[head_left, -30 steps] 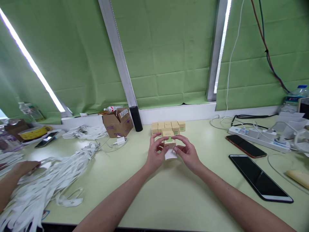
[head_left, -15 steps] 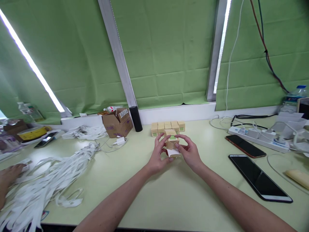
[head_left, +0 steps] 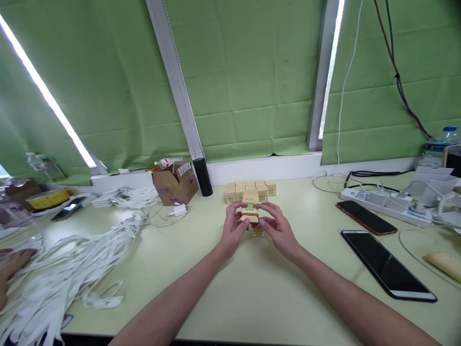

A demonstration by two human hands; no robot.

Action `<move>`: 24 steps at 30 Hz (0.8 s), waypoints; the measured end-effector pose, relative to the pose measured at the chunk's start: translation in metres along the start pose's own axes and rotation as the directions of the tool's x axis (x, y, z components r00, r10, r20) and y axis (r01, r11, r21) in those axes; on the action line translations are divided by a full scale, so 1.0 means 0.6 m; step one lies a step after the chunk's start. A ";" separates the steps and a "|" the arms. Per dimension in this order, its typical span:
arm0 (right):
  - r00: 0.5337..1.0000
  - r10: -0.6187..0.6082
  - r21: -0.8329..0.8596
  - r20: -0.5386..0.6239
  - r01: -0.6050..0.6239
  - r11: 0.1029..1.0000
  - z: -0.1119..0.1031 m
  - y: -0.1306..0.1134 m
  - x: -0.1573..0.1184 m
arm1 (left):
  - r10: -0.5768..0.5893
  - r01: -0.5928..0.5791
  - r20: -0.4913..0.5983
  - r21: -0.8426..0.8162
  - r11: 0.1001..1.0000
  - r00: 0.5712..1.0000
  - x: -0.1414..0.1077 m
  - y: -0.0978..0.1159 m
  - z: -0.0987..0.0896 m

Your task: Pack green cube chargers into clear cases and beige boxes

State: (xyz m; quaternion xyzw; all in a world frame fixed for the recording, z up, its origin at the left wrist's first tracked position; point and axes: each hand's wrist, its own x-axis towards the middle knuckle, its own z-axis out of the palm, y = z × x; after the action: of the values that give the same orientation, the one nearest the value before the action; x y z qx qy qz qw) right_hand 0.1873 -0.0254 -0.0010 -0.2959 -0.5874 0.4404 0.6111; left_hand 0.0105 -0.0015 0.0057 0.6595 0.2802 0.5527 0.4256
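Note:
Between both hands is a small tan cardboard box (head_left: 251, 196) with a green patch on its face. My left hand (head_left: 233, 230) grips its left side, the thumb against the flap at the lower end. On the right side, the fingers and thumb of my right hand (head_left: 279, 229) are closed on the same box. A small yellowish clear item (head_left: 258, 232) shows just below the box; I cannot make out what it is. Several similar small boxes (head_left: 230, 192) stand in a group right behind my hands.
At left lie a heap of white straps (head_left: 82, 259) and another person's hand (head_left: 16, 264). An open brown carton (head_left: 175, 185) and a black cylinder (head_left: 202, 178) stand at the back. Two phones (head_left: 387, 264) and a power strip (head_left: 385, 206) with cables lie at right.
The box's lower flap, white and hanging out before, is now folded up against the box. My left thumb has moved up onto it, and the yellowish item has come into view.

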 end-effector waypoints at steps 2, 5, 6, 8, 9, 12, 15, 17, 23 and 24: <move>1.000 -0.002 0.012 0.013 0.002 1.000 0.002 0.000 -0.001 | -0.009 0.009 -0.013 -0.002 1.000 1.000 0.000 -0.002 -0.001; 1.000 -0.004 0.012 0.027 0.004 1.000 0.003 0.000 -0.003 | -0.017 0.017 -0.019 -0.003 1.000 1.000 0.000 -0.001 -0.002; 1.000 -0.006 0.014 0.028 0.005 1.000 0.004 -0.001 -0.003 | -0.019 0.019 -0.020 -0.003 1.000 1.000 -0.001 -0.001 -0.001; 1.000 -0.003 0.017 0.026 0.003 1.000 0.005 -0.002 -0.004 | -0.021 0.021 -0.022 0.001 1.000 1.000 -0.001 0.000 -0.001; 1.000 0.000 0.015 0.023 0.000 1.000 0.005 -0.003 -0.004 | -0.022 0.022 -0.025 0.006 1.000 0.999 -0.001 0.001 0.000; 1.000 0.006 0.002 0.015 -0.006 1.000 0.006 -0.005 -0.005 | -0.023 0.024 -0.033 0.024 0.999 0.999 0.000 0.002 0.001; 1.000 0.001 0.002 0.012 -0.001 1.000 0.007 -0.005 -0.005 | -0.023 0.024 -0.035 0.030 0.999 0.999 -0.001 0.005 0.001; 1.000 -0.003 -0.001 0.013 0.003 1.000 0.007 -0.005 -0.005 | -0.020 0.021 -0.032 0.026 0.999 0.999 -0.001 0.007 0.001; 1.000 0.006 -0.024 0.011 -0.006 1.000 0.006 -0.003 -0.004 | -0.009 0.010 -0.030 0.003 1.000 1.000 -0.002 0.013 0.004; 1.000 0.006 -0.022 0.008 -0.005 1.000 0.006 -0.002 -0.003 | -0.002 0.002 -0.032 0.005 1.000 0.999 -0.002 0.011 0.004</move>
State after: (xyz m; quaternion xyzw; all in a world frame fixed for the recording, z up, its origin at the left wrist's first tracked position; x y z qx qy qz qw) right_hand 0.1841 -0.0284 -0.0002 -0.3024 -0.5940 0.4368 0.6041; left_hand 0.0119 -0.0064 0.0111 0.6513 0.2889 0.5620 0.4201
